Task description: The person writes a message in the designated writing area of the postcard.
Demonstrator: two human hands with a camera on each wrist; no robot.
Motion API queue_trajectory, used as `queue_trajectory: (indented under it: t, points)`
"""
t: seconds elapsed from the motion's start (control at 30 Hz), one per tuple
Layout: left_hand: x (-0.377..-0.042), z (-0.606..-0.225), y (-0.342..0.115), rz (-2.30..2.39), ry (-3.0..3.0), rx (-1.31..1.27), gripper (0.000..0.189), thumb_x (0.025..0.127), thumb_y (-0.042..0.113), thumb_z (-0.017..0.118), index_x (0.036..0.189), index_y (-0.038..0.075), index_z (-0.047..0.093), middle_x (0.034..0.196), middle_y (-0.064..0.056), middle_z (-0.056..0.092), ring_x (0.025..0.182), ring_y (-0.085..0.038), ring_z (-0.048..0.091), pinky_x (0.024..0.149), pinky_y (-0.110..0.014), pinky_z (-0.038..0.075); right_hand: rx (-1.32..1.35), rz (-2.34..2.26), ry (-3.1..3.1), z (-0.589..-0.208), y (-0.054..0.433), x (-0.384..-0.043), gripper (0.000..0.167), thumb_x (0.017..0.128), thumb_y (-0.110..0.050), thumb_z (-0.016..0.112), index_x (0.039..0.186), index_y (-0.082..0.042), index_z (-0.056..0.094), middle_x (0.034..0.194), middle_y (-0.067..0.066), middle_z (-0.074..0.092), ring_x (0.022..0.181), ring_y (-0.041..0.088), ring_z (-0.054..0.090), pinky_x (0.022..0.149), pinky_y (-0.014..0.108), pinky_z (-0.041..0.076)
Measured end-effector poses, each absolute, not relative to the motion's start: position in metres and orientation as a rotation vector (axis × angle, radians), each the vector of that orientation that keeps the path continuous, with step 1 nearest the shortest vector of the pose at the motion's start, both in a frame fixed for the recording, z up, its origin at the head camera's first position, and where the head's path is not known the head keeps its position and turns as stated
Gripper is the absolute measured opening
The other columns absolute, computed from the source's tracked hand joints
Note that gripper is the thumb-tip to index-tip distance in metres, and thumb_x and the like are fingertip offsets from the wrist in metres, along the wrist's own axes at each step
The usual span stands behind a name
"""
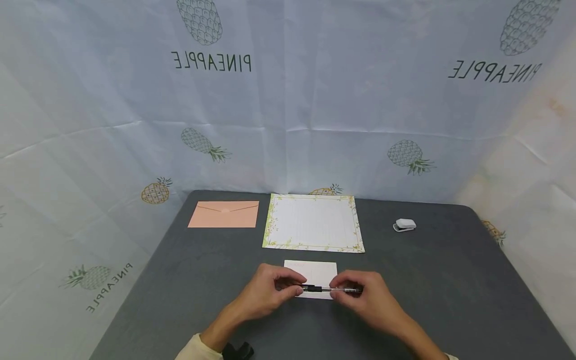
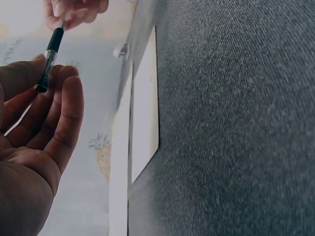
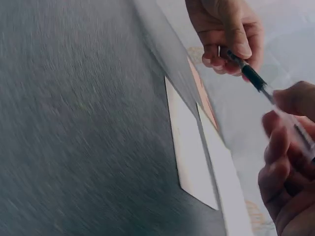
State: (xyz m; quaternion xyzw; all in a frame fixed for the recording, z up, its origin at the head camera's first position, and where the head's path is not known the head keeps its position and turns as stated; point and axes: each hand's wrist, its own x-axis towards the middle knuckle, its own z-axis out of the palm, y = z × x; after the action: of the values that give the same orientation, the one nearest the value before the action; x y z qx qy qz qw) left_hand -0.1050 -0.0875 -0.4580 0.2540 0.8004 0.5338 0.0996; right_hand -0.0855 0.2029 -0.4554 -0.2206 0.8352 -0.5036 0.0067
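A clear-barrelled pen point(image 1: 316, 288) with a black grip section lies level between my two hands, above a small white card point(image 1: 317, 270). My left hand point(image 1: 264, 290) pinches one end of the pen between thumb and fingers. Further along the clear barrel, my right hand point(image 1: 370, 298) pinches the other end. In the left wrist view the black grip point(image 2: 55, 39) shows between the hands, and a dark tip pokes out by the left thumb. The right wrist view shows the barrel blurred in the right fingers.
Behind the card lies a sheet of letter paper point(image 1: 314, 222) with a leafy border. A peach envelope point(image 1: 223, 220) is at the back left of the dark table point(image 1: 450, 280), and a small white stapler point(image 1: 405, 224) at the back right. A pineapple-print curtain point(image 1: 288, 100) hangs behind.
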Motion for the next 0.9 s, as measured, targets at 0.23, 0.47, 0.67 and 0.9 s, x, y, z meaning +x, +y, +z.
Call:
queue_trajectory:
  t: [0.23, 0.47, 0.67, 0.9]
  points:
    - [-0.105, -0.456, -0.089, 1.564, 2.414, 0.775, 0.017, 0.101, 0.016, 0.081, 0.117, 0.013, 0.085, 0.110, -0.001, 0.083, 0.090, -0.003, 0.074, 0.083, -0.022, 0.065, -0.276, -1.954, 2.142, -0.464, 0.201, -0.080, 0.015, 0.101, -0.009, 0.077, 0.113, 0.001, 0.077, 0.087, -0.001, 0.074, 0.068, 0.009, 0.066, 0.065, 0.026, 0.062]
    - [-0.103, -0.454, -0.083, 1.564, 2.419, 0.831, 0.016, 0.099, 0.010, 0.083, 0.113, 0.016, 0.083, 0.106, 0.004, 0.082, 0.091, -0.001, 0.074, 0.085, -0.024, 0.066, -0.181, -2.228, 1.538, -0.480, 0.184, -0.075, 0.013, 0.110, -0.008, 0.061, 0.113, -0.016, 0.070, 0.090, -0.005, 0.070, 0.073, 0.008, 0.063, 0.067, 0.022, 0.057]
    - [-0.101, -0.455, -0.078, 1.520, 2.422, 0.894, 0.014, 0.100, 0.009, 0.080, 0.112, 0.016, 0.083, 0.105, 0.004, 0.082, 0.091, 0.002, 0.074, 0.087, -0.023, 0.065, -0.160, -2.159, 1.518, -0.486, 0.169, -0.076, 0.006, 0.111, -0.013, 0.063, 0.112, -0.016, 0.068, 0.090, -0.003, 0.070, 0.072, 0.009, 0.064, 0.067, 0.022, 0.057]
    - [-0.099, -0.453, -0.076, 1.478, 2.456, 0.921, 0.014, 0.100, 0.010, 0.081, 0.113, 0.014, 0.083, 0.106, 0.004, 0.083, 0.094, 0.003, 0.074, 0.090, -0.022, 0.065, -0.148, -2.140, 1.492, -0.489, 0.162, -0.077, 0.004, 0.111, -0.016, 0.063, 0.107, -0.015, 0.065, 0.091, -0.004, 0.073, 0.075, 0.007, 0.069, 0.068, 0.022, 0.059]
